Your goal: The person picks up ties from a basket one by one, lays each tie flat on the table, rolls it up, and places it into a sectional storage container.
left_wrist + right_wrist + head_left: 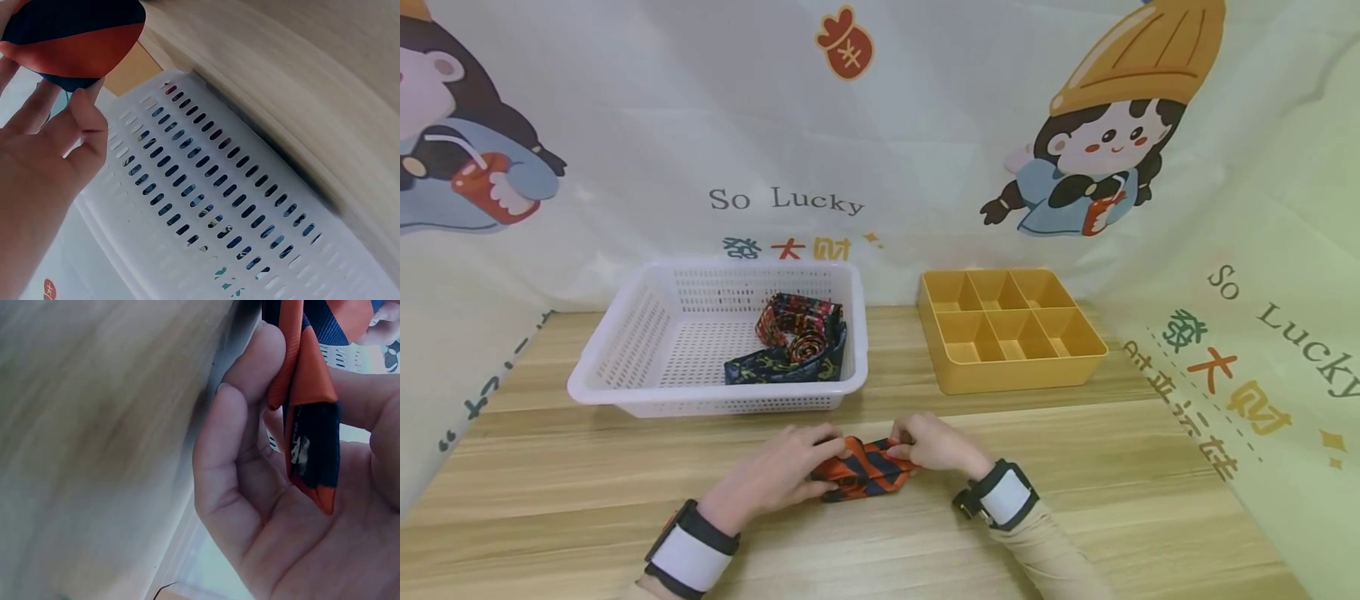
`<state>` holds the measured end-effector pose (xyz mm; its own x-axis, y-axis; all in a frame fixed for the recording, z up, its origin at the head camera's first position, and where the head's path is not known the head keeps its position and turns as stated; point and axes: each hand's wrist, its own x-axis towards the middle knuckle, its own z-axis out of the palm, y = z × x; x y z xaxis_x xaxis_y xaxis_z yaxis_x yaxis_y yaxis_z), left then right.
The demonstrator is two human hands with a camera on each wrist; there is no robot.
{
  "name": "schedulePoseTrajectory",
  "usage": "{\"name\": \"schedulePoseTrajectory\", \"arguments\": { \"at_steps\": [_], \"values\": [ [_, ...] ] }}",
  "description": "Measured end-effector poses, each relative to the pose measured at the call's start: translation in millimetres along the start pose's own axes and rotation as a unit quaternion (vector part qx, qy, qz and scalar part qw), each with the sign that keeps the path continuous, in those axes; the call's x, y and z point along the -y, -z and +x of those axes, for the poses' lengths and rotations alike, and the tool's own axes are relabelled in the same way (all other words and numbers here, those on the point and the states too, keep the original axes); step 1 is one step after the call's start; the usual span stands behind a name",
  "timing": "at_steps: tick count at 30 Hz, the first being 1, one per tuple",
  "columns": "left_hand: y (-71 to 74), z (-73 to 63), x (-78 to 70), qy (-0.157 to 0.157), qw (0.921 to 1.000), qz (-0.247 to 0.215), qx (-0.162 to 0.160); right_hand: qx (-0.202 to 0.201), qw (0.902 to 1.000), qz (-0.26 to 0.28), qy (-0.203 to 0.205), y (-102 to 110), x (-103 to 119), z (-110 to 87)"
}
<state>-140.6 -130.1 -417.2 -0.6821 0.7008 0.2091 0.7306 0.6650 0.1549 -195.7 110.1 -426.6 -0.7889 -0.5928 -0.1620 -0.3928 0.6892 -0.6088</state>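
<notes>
An orange and navy striped necktie, folded into a short bundle, is held low over the table between both hands. My left hand grips its left end, thumb on the near side and fingers on the far side. At the other end my right hand pinches the fabric between thumb and fingers. In the left wrist view the folded tie bulges out above the left fingers. The right wrist view shows the tie's narrow tip hanging down over the right palm, its dark lining exposed.
A white perforated basket stands behind the left hand, with several patterned neckties rolled or folded at its right side. To its right sits a yellow six-compartment box. A printed cloth hangs behind the wooden table.
</notes>
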Motion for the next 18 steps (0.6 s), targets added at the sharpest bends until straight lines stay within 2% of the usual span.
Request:
{"name": "schedulePoseTrajectory", "arguments": {
  "at_steps": [9,15,18],
  "values": [
    [-4.8,3.1,-1.4,0.015,0.9995,-0.019,-0.021,-0.003,0.9999,-0.010,0.010,-2.4,0.2,-0.3],
    [-8.4,4.4,-1.9,-0.014,0.9990,0.022,-0.035,-0.006,0.9998,-0.009,0.019,-5.5,3.2,2.1],
    [-9.6,4.4,-2.5,-0.008,0.9987,0.022,-0.045,-0.008,0.9998,-0.003,0.018,-5.6,3.3,3.1]
  ]
}}
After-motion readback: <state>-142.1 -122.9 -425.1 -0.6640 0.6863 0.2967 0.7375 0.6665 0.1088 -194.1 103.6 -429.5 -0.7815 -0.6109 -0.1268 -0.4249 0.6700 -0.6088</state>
